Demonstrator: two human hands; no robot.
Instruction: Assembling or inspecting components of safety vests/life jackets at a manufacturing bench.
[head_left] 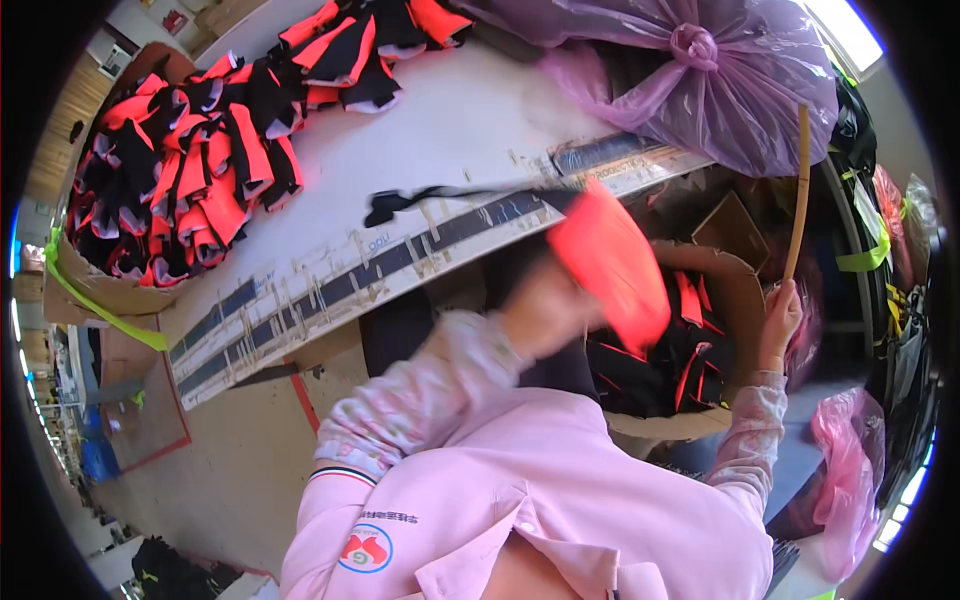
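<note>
My left hand (548, 305), smeared by motion, is closed on a bright coral fabric piece (612, 270) in front of my chest. The fabric hides its fingertips. A dark strip (440, 197) runs leftward from behind this piece over the table edge; I cannot tell whether the two are joined. On the right, my right hand (783, 312) grips the lower end of a long thin wooden stick (801, 190), which points up and away. Between my hands and lower down, a cardboard box (745, 278) holds several black-and-coral fabric pieces (700, 345).
A large heap of black-and-coral fabric pieces (205, 165) lies on the left of the white table (470, 110), whose front edge is worn and taped. A knotted purple plastic bag (740, 90) rests at the back right. Pink plastic (848, 460) hangs low on the right.
</note>
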